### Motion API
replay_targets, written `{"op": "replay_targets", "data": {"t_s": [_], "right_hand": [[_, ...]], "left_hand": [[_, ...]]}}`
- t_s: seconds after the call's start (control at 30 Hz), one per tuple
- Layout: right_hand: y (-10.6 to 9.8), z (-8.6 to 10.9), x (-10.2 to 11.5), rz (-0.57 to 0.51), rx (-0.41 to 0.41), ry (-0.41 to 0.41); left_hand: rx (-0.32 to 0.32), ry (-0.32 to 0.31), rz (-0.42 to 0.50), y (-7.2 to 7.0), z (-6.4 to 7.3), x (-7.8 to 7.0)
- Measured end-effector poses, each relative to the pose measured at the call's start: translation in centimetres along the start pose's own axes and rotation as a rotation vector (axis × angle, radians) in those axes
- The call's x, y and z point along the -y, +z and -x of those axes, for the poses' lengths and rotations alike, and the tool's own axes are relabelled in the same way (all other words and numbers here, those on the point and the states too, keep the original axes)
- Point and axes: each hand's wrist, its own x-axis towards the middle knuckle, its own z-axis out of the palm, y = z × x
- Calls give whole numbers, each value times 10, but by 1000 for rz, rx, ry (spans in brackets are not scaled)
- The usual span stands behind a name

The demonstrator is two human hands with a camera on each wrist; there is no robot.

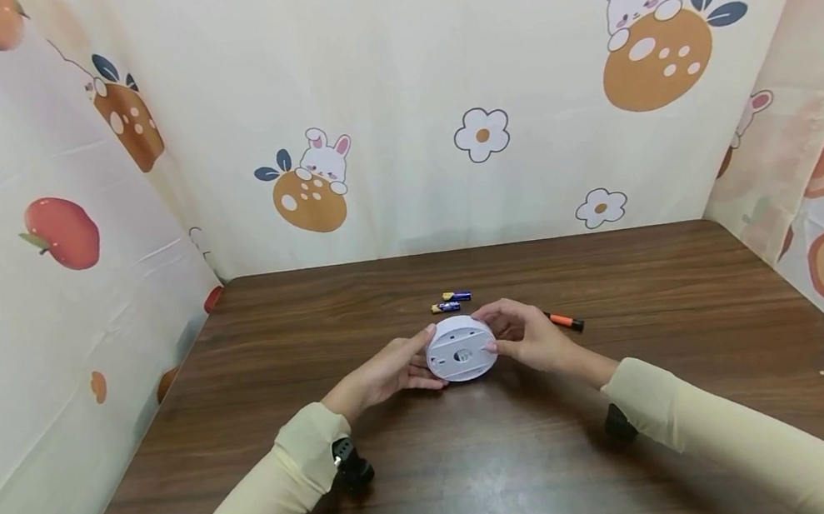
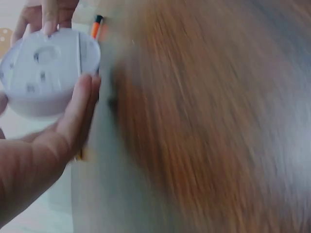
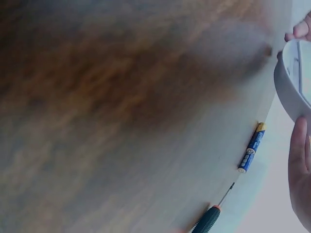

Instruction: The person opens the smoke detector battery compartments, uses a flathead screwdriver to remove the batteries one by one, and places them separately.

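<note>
Between the two hands is a round white plastic device point(image 1: 443, 357), like a smoke alarm, held off the table. Its flat back, with slots and a round recess in the middle, faces up toward the head camera. My left hand point(image 1: 391, 368) grips the left rim, thumb on the upper edge and fingers lower down. On the opposite side my right hand point(image 1: 534, 338) holds the right rim, its thumb on the back face. In the left wrist view the device point(image 2: 63, 63) shows its thick side wall. The side turned downward is hidden.
Two blue and yellow batteries point(image 1: 455, 296) lie side by side on the brown wooden table point(image 1: 313, 318), just beyond the device. A screwdriver point(image 1: 565, 322) with an orange and black handle lies beside the right hand. Printed cloth point(image 1: 413, 198) hangs along the back and sides.
</note>
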Motion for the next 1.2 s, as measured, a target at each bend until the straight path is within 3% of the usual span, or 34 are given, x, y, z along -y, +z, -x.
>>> {"op": "replay_targets", "data": {"t_s": [0.17, 0.33, 0.47, 0.63, 0.77, 0.93, 1.03, 1.2], "right_hand": [[-2, -1, 7, -77, -77, -14], [-3, -9, 16, -84, -177, 88], [-2, -13, 17, -104, -207, 151], [-6, -15, 13, -156, -119, 267], [-9, -15, 9, -111, 5, 347], [-13, -15, 1, -25, 107, 325], [-13, -16, -4, 5, 127, 281], [-12, -14, -10, 44, 146, 280]], "left_hand": [[-77, 72, 7, 6, -2, -5], [-139, 162, -25, 10, -3, -10], [-207, 219, -22, 15, -5, -13], [-268, 276, -47, 14, -6, -12], [-283, 279, -118, 12, -7, -9], [-277, 253, -191, 12, -11, -5], [-267, 252, -239, 11, -15, -4], [-238, 273, -332, 10, -24, -1]]}}
